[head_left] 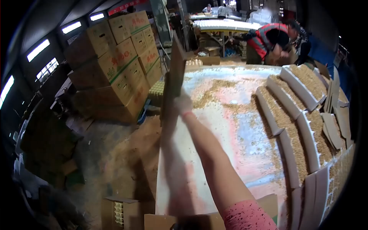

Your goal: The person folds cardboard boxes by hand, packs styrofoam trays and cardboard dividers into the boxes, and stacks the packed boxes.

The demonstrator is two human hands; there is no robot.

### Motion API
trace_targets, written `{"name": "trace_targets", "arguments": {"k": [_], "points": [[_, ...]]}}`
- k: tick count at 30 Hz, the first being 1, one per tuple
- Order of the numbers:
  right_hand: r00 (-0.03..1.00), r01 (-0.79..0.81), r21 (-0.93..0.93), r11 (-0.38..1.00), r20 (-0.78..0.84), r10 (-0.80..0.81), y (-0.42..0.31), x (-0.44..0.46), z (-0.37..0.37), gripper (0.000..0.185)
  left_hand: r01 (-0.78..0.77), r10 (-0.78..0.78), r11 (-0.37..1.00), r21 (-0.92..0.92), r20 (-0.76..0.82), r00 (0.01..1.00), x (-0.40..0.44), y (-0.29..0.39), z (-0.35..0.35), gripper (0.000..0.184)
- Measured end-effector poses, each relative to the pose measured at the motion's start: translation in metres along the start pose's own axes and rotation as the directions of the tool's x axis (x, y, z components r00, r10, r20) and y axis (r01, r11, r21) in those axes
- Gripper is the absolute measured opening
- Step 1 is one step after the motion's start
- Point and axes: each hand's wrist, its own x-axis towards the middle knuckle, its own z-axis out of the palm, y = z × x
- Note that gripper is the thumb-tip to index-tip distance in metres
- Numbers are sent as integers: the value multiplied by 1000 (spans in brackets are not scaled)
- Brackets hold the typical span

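Observation:
My right hand (183, 105), blurred, is at the edge of a brown cardboard sheet (177, 65) and seems to grip it. The sheet stands upright, seen nearly edge-on, at the left side of a worn table (203, 161). My right arm, in a pink spotted sleeve, reaches across the tabletop from the bottom. My left hand does not show. Below, at the near end of the table, lie open carton flaps (161, 221). Beside them is a box (111, 214) with a pale egg tray (119, 214) inside.
Printed cartons (122, 63) are stacked at the left. Long white foam boxes (291, 90) filled with brown husk-like bits line the table's right side, with cardboard pieces (332, 130) on them. Beyond the table a person in a red vest (264, 36) bends over. Stacked egg trays (157, 89) stand by the cartons.

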Motion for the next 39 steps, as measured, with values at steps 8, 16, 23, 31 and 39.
{"name": "trace_targets", "arguments": {"k": [8, 16, 23, 31, 39], "points": [[933, -172, 311, 935, -254, 256, 106, 28, -85, 35, 48, -54, 992, 120, 48, 997, -3, -6, 18, 64], [862, -241, 176, 954, -412, 294, 262, -76, -273, 51, 19, -6, 996, 86, -153, 988, 11, 31, -53, 80], [880, -350, -507, 788, -466, 90, 209, -205, -394, 29, -34, 84, 989, 142, -363, 928, -1, 24, -40, 69], [991, -64, 725, 686, 126, -41, -5, -391, -509, 41, 505, -519, 835, -218, -615, 594, -132, -60, -14, 70], [647, -638, 315, 703, 714, 267, 91, -524, -481, 54, -45, -517, -21, -999, -28, 855, -153, -100, -32, 79]]}}
